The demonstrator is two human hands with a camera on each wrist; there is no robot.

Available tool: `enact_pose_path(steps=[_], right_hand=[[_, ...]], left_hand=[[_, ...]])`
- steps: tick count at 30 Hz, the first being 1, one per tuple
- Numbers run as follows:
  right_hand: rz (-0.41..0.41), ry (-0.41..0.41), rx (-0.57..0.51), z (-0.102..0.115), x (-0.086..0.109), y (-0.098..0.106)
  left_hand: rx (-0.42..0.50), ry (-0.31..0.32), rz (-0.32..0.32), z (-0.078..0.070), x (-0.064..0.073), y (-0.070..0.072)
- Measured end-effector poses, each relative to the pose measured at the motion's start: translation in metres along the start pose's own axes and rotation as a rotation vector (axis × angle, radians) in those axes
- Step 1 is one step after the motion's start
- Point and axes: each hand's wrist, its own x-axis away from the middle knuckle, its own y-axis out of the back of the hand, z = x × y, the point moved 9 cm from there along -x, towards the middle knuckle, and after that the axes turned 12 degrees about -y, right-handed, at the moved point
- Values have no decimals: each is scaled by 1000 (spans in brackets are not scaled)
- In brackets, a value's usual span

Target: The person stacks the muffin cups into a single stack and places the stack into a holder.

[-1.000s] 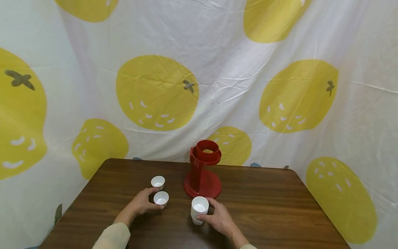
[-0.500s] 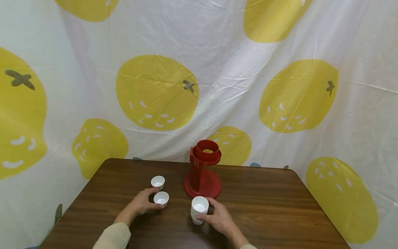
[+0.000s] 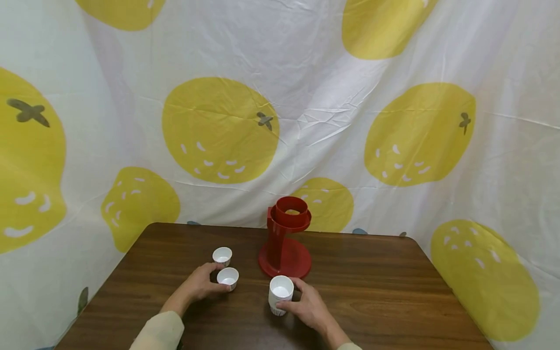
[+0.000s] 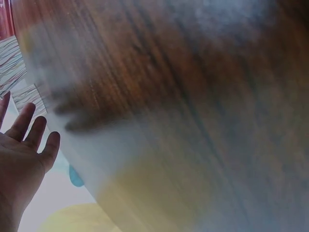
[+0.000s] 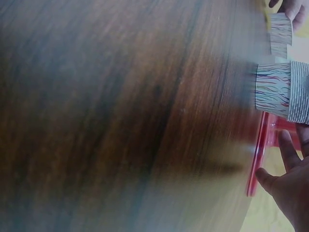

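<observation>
My left hand holds a small white paper cup between thumb and fingers. Just behind it a second paper cup stands upright on the table, close to my fingers. With thumb in front and fingers behind, my right hand grips a stack of white paper cups, open ends up. The right wrist view shows the stacked rims and squiggly printed lines on the lowest cup. The lower fingers of my left hand are spread in the left wrist view.
A red stand with a ring-shaped top and round base rises behind the stack. The brown wooden table ends at a white curtain printed with yellow lemons.
My left hand and its cup have shifted very slightly up and right. The right hand keeps its grip on the stack with no visible movement.
</observation>
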Motion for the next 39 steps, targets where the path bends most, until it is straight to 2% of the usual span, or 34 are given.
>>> enact_pose_path(steps=[8, 19, 30, 39], right_hand=[[4, -10, -9, -2, -1, -1], [15, -10, -29, -2, -1, -1], [14, -7, -19, -2, 0, -1], [9, 8, -34, 1, 1, -1]], left_hand=[[-8, 20, 0, -2, -2, 2], [-15, 22, 7, -14, -2, 6], [-28, -54, -7, -31, -10, 11], [-26, -191, 8, -57, -21, 13]])
